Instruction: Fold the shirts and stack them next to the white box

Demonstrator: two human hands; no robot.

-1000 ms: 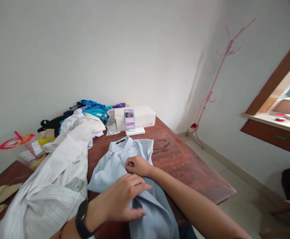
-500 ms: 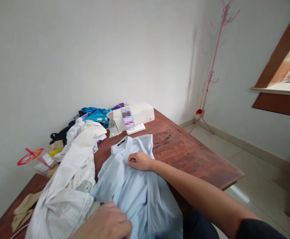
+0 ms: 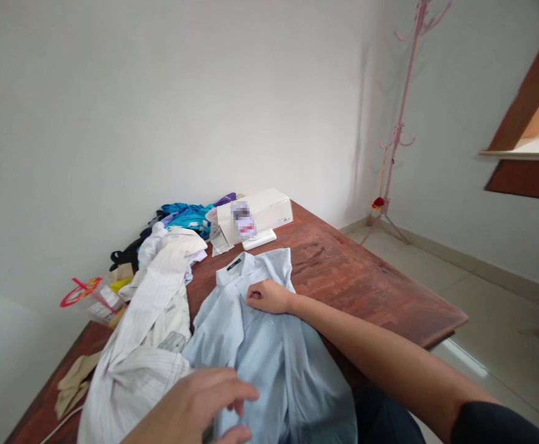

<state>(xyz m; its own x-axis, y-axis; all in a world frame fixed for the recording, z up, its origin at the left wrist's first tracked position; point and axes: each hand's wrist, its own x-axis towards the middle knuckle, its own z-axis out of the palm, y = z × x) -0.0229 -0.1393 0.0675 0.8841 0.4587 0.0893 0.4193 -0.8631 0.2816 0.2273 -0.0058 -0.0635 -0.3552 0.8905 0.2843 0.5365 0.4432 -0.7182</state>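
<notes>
A light blue shirt (image 3: 269, 357) lies spread on the wooden table (image 3: 366, 277), its collar and dark label toward the far side. My right hand (image 3: 269, 297) rests on the upper chest of the shirt, fingers curled in against the cloth; the exact grip on the fabric is hidden. Low in the view, my left hand (image 3: 214, 394) hovers over the shirt's lower left part with fingers bent and apart, holding nothing visible. To its left is a white striped garment (image 3: 131, 351), long and rumpled, alongside the shirt.
Behind stand a white box (image 3: 269, 206) and a small white case (image 3: 259, 239). Blue clothing (image 3: 186, 216) is heaped against the wall. A clear bag with a red round item (image 3: 81, 292) sits at the left edge. A pink coat rack (image 3: 403, 111) stands in the corner.
My left hand has lifted a little and its fingers have spread from a closed shape. My right hand stays at the same spot on the shirt. The whole view has shifted slightly.
</notes>
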